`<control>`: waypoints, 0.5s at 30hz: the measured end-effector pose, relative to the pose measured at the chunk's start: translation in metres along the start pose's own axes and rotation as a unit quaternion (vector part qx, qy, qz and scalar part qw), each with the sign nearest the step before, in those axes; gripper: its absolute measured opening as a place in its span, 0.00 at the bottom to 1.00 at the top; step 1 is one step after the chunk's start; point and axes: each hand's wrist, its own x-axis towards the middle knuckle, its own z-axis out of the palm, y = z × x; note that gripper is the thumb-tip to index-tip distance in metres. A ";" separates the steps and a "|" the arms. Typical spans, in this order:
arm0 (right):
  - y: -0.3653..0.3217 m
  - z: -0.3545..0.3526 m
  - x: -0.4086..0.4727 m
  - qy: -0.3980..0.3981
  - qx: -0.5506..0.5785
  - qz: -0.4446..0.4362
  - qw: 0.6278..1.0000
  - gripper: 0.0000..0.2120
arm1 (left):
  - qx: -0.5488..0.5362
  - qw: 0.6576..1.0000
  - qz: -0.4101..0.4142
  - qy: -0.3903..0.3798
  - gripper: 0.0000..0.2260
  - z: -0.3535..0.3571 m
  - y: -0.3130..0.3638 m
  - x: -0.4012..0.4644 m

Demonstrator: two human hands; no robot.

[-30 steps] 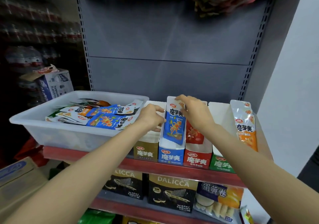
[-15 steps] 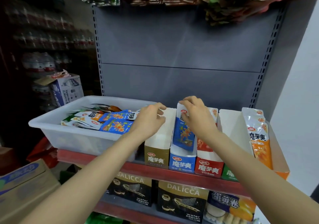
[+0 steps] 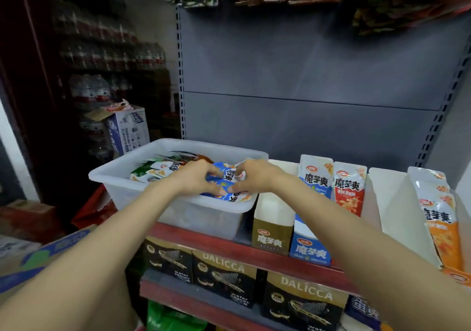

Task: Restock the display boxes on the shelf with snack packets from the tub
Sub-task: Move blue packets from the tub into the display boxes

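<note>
Fingers (image 3: pixel 216 175) of both hands curl onto a blue snack packet (image 3: pixel 224 181) at the near right corner of the white tub (image 3: pixel 178 203), the left hand (image 3: pixel 196 177) pinching its left side and the right hand (image 3: pixel 254 176) its right side. The packet lies roughly flat on top of the heap, its long axis running near-to-far and slightly leftward, one white printed end toward the tub's back wall. The step in hand appears to be the pick-up of fresh stock: the packet has not yet left the tub. The next move likely calls for lifting it clear of the rim, turning it upright with the print facing outward, and carrying it right to a display box.

On the red shelf (image 3: pixel 254 249) just right of the tub stand the display boxes: a brown box (image 3: pixel 271 234) that shows no packets, a blue box (image 3: pixel 309 249) with a blue packet standing upright, a red packet (image 3: pixel 349 190) upright beside it, then a box showing only white walls and an orange packet (image 3: pixel 441 221) at far right. Dark wafer boxes (image 3: pixel 224 282) fill the shelf below.
</note>
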 end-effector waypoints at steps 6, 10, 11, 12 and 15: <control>0.004 -0.004 -0.005 0.023 0.096 -0.019 0.995 0.16 | 0.000 0.999 0.006 0.043 0.24 0.001 -0.003 0.000; 0.009 -0.004 -0.015 0.134 0.304 -0.007 0.943 0.05 | -0.077 0.988 0.016 0.134 0.15 -0.001 -0.003 -0.006; 0.010 -0.004 -0.018 0.164 0.365 -0.012 0.916 0.02 | -0.104 0.982 0.019 0.157 0.13 -0.003 0.000 -0.008; 0.011 -0.004 -0.023 0.194 0.418 -0.013 0.887 0.03 | -0.136 0.975 0.026 0.173 0.13 -0.006 0.005 -0.011; 0.014 -0.006 -0.039 0.225 0.552 0.011 0.803 0.02 | -0.259 0.943 0.053 0.201 0.12 -0.009 0.023 -0.018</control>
